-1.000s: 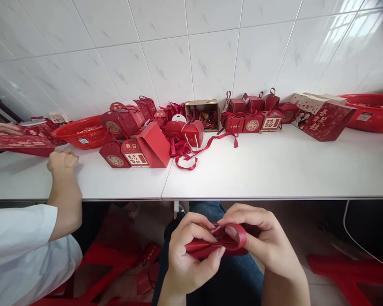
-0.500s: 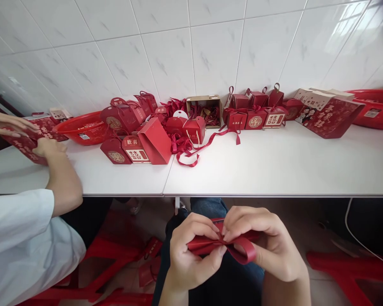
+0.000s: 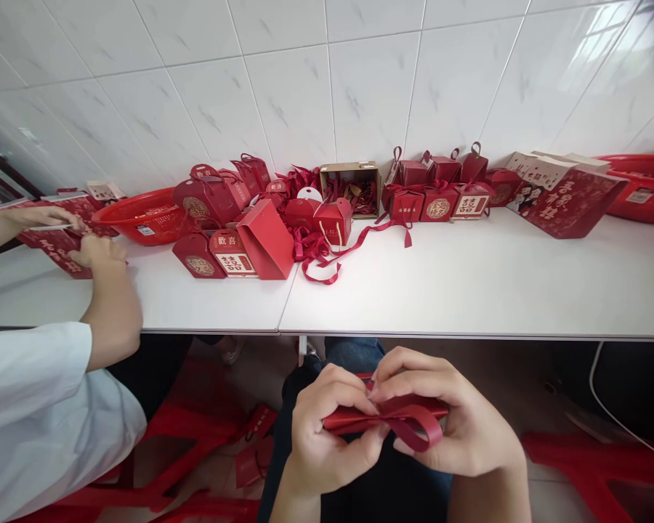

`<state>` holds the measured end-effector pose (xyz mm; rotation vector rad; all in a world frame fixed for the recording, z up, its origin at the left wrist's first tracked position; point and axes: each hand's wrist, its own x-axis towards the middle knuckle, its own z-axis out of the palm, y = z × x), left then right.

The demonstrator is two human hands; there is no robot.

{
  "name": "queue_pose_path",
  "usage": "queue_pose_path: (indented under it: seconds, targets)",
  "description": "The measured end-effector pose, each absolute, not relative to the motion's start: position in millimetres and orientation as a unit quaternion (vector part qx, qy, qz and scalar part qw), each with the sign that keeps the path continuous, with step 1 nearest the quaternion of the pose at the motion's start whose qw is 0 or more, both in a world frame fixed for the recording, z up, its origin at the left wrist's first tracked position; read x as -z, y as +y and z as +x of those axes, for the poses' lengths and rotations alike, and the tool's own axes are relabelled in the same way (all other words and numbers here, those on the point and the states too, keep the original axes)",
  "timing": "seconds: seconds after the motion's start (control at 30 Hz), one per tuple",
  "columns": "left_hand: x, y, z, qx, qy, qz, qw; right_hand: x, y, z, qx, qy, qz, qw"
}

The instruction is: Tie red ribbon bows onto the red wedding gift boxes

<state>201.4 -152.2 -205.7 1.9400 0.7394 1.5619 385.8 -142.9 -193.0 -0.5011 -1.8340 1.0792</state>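
Red satin ribbon [image 3: 432,427] is looped on top of a red carton [image 3: 341,420], both between the two hands, above the lap, near side of the table [image 3: 523,290]. From my remote feed: left hand [image 3: 330,436] is closed in a pinch, thumb near, fingers far, on the carton's left end and the ribbon's base. Right hand [image 3: 463,414] is half curled, fingertips up by the left hand's, thumb tip beside the loop; I can't make out whether it grips or just touches. Carton is mostly hidden, so I can't confirm its shape.

Main risk, I'd say: ribbon looks slick, so if the left pinch eases, the loop could slide loose. Too hard a pull by the right could drag it lopsided; too hard a squeeze could crease the carton. Nothing but lap and floor below, so a slip likely means a drop.

On the table, I note loose ribbon [image 3: 360,245] trailing near more red boxes [image 3: 439,203], apart from the hands. Co-worker's hand [image 3: 98,254], far left, works a red bag [image 3: 62,250], well clear.
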Motion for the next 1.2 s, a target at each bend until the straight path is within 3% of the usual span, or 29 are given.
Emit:
queue_pose_path:
  seconds: [0.4, 1.0, 1.2]
  targets:
    - [206, -151, 200, -0.583, 0.283, 0.717, 0.257, 195, -142, 384, -0.385, -0.741, -0.257, 0.487]
    - [195, -156, 189, -0.501, 0.308, 0.775, 0.232, 187, -148, 382, -0.37, -0.766, -0.27, 0.45]
    - [194, -158, 193, -0.53, 0.319, 0.744, 0.252, 186, -149, 380, -0.342, -0.771, -0.282, 0.458]
